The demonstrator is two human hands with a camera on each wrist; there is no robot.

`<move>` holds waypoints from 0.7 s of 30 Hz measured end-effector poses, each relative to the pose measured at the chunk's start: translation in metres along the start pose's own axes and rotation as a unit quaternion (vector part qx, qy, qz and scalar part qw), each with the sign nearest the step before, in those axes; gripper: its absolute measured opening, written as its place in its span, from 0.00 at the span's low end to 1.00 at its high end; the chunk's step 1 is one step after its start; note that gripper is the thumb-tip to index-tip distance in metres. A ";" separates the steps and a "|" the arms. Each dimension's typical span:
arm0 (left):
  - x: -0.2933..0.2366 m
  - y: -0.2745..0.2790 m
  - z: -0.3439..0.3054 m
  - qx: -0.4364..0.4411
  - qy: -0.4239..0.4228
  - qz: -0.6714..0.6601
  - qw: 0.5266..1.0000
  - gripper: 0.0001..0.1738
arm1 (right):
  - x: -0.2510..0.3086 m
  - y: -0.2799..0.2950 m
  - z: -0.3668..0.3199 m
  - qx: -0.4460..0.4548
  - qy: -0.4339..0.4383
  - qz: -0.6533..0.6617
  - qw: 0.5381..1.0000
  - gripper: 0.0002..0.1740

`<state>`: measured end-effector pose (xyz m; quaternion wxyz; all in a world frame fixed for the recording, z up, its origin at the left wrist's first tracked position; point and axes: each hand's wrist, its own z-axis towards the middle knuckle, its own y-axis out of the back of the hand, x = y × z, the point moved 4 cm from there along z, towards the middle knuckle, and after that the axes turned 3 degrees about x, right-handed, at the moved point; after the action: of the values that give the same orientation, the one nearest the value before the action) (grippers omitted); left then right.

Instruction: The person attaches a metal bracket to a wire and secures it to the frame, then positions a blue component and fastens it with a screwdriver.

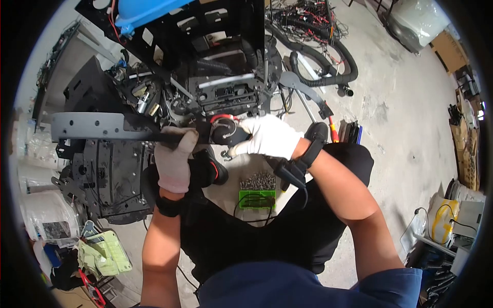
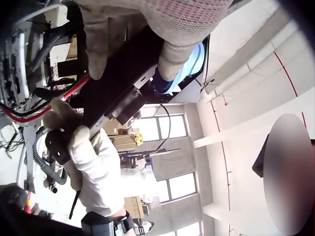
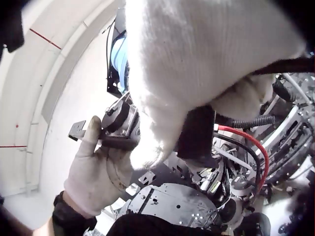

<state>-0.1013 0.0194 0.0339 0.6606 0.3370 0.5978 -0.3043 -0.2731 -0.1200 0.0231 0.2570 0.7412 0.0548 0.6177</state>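
A long dark metal bar [image 1: 102, 126] with holes lies across the front of the person in the head view. The gloved left hand [image 1: 175, 161] grips its right part, thumb on top. At that end sits a black round part [image 1: 224, 131] with a red and a black cable. The gloved right hand [image 1: 267, 137] holds this end from the right, fingers curled round it. In the left wrist view the right hand [image 2: 96, 164] pinches the end of the black piece [image 2: 120, 78]. The right wrist view has the left hand [image 3: 93, 172] below the bar, thumb against it.
A black frame machine [image 1: 226, 92] with a blue cover [image 1: 149, 13] stands ahead. Between the legs a green box [image 1: 257, 199] lies beside a pile of screws [image 1: 258, 180]. Corrugated hoses [image 1: 328, 79] and wires lie at the upper right, a dark perforated plate [image 1: 110, 177] at the left.
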 end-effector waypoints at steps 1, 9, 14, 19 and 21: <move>-0.001 -0.001 0.000 -0.002 -0.002 -0.019 1.000 0.06 | 0.003 0.000 -0.001 -0.020 0.027 -0.006 0.999 0.25; -0.009 -0.013 -0.002 -0.008 0.103 -0.181 0.978 0.13 | 0.013 -0.003 -0.002 -0.030 0.019 -0.102 0.994 0.23; 0.003 -0.016 0.001 0.027 0.159 -0.197 0.967 0.17 | 0.013 -0.005 -0.002 0.007 -0.049 0.018 0.999 0.19; 0.016 -0.015 0.003 0.097 0.211 -0.156 0.960 0.12 | 0.000 -0.007 0.000 0.048 -0.099 0.199 0.974 0.16; 0.023 -0.016 0.002 0.082 0.241 -0.154 0.955 0.10 | -0.010 -0.009 0.003 0.062 -0.134 0.190 0.971 0.16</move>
<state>-0.1106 0.0082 0.0100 0.4123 0.3572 0.7571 -0.3595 -0.2709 -0.1172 0.0102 0.0934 0.8282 -0.0842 0.5461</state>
